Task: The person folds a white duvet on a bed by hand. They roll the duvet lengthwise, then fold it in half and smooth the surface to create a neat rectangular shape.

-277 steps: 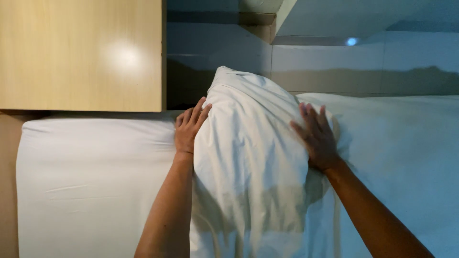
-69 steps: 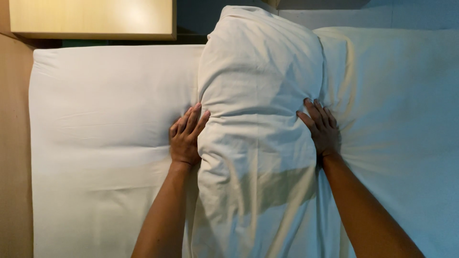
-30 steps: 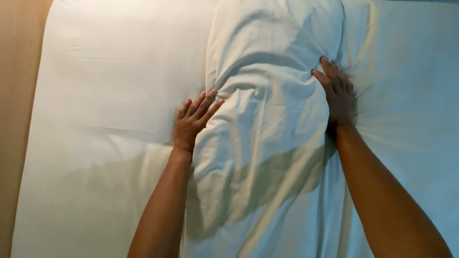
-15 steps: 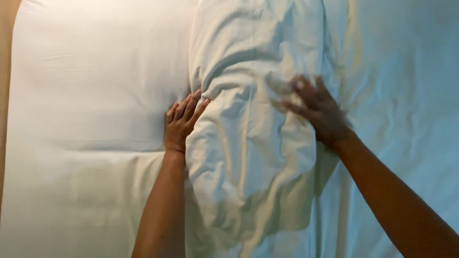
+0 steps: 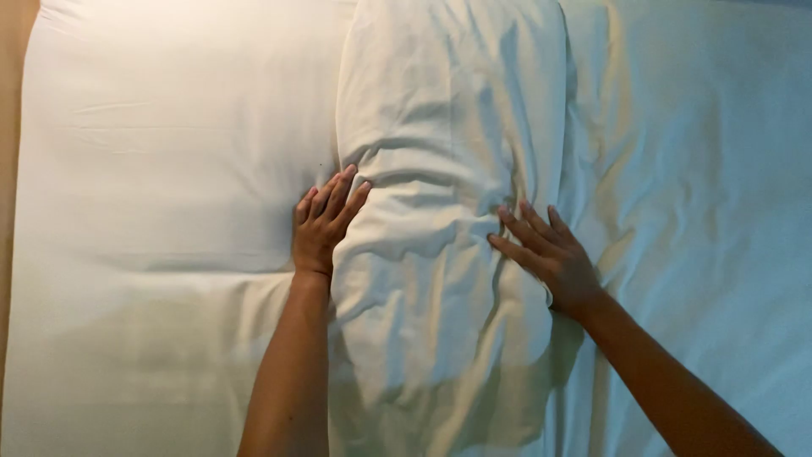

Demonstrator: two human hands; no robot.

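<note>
A white pillow (image 5: 440,169) in a creased case lies lengthwise on a bed with a white sheet (image 5: 169,152). My left hand (image 5: 323,224) rests flat against the pillow's left edge, fingers together and pointing up. My right hand (image 5: 545,252) lies flat on top of the pillow's right side, fingers spread, pressing into the fabric. Neither hand grips anything.
Wrinkled white bedding (image 5: 694,195) stretches to the right of the pillow. A tan wooden strip (image 5: 10,169) runs along the bed's left edge. A slight seam or fold crosses the sheet (image 5: 152,271) level with my left wrist.
The pillow went from upright against the headboard to lying flat on the bed. My right hand slid from the pillow's right edge onto its top and downward. My left hand stayed at the left edge.
</note>
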